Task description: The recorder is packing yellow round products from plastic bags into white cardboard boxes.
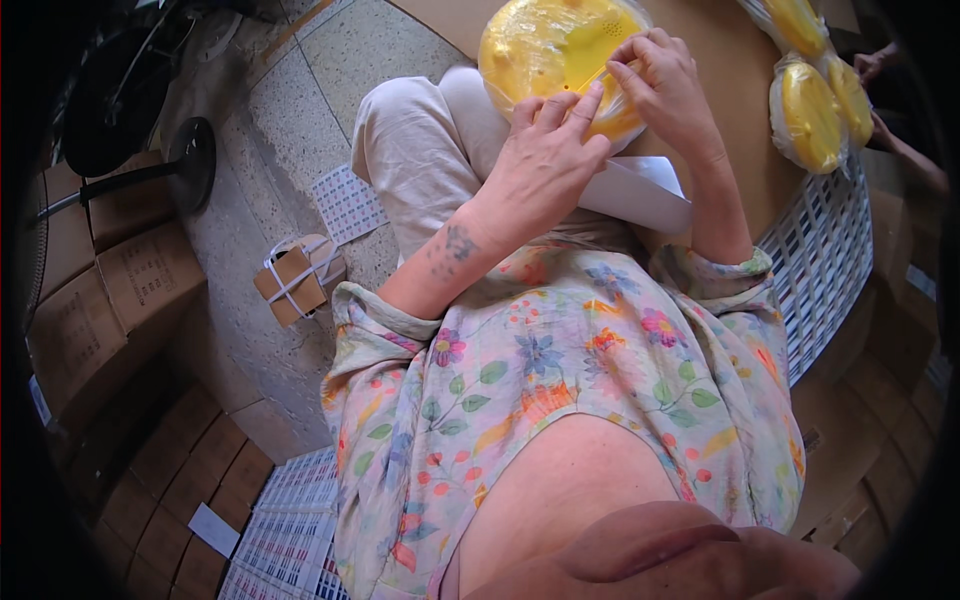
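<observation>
A round yellow item in clear plastic wrap, its exact kind unclear, lies at the front edge of a brown surface, beside my knees. My left hand rests over its near side, fingers stretched out and fingertips touching the wrap. At its right side, my right hand has thumb and forefinger pinched together. A thin pale line runs between the two hands; whether it is a strip or a fold of film I cannot tell. Under my wrists, a curled white sheet lies across my lap.
More wrapped yellow items lie at the right, near another person's hand. Cardboard boxes stack up at the left. A sheet of small labels and a strapped small box are on the floor. A woven seat is at my right.
</observation>
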Tool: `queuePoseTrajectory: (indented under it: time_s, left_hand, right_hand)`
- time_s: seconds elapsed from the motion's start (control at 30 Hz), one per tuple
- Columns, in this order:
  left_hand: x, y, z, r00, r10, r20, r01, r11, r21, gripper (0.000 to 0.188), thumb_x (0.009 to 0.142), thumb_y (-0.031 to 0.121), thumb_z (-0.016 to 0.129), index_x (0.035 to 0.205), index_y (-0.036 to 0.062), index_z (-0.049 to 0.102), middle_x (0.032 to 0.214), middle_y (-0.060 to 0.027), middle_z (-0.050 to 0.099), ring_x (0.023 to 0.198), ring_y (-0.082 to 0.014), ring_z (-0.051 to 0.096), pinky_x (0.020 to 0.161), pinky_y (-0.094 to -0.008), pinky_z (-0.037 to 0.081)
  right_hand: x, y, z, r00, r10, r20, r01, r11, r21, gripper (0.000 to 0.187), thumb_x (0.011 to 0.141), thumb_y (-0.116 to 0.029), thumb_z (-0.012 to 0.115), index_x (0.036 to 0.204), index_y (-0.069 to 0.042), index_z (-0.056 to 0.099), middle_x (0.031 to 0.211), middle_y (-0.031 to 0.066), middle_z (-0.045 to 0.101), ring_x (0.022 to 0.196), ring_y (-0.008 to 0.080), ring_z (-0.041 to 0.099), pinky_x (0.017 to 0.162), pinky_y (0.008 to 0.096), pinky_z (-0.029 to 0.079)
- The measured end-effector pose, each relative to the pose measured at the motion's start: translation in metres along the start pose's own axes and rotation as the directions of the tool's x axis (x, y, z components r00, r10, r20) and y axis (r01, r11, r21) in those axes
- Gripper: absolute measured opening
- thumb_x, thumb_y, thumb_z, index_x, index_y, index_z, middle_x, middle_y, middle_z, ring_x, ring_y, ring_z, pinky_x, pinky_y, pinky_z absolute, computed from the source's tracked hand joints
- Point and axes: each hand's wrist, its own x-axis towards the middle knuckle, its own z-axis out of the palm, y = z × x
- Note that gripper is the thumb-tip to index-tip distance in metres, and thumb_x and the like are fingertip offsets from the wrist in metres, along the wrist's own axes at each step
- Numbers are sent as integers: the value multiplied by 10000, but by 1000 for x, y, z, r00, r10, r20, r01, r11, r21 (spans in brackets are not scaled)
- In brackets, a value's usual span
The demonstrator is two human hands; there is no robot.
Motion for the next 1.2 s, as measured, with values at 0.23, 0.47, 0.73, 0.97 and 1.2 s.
queuePoseTrajectory:
  time_s: [0.23,0.47,0.73,0.97,1.2]
  left_hand:
    - [4,1,1,1000,-13,15,12,999,50,156,831,238,614,853,87,647,1336,-211,564,1185,-297,512,956,-421,365]
    - [4,3,1,1000,0,3,0,992,129,130,818,199,579,824,88,646,1328,-204,575,1151,-296,537,956,-417,375]
    - [3,3,2,1000,-6,12,5,991,135,122,802,183,576,814,87,651,1333,-207,571,1166,-296,527,966,-418,372]
    - [-1,3,2,999,-7,39,2,992,129,134,803,191,583,831,85,658,1371,-209,531,1189,-300,498,983,-451,357]
    - [-20,5,-8,985,-72,157,74,997,-5,129,831,184,659,878,73,614,1479,-170,423,1272,-326,436,1073,-695,233]
  right_hand:
    - [-3,2,6,999,-8,-43,6,999,-47,130,869,-195,657,890,-74,699,1015,70,634,1014,283,552,908,425,407]
    - [-6,-2,10,991,-38,-129,32,998,-45,88,843,-127,681,864,-44,662,925,85,609,963,282,548,876,389,418]
    - [-5,-3,16,970,75,-232,-59,996,74,213,840,-137,705,1027,-48,653,1018,93,606,977,264,545,920,383,427]
    - [0,18,32,882,115,-456,-184,977,-109,563,841,-276,779,1269,-17,519,1149,123,597,1140,239,547,956,350,471]
    - [-8,23,24,882,311,355,-427,205,880,783,786,-310,834,1334,11,375,1224,159,559,1128,221,584,940,351,518]
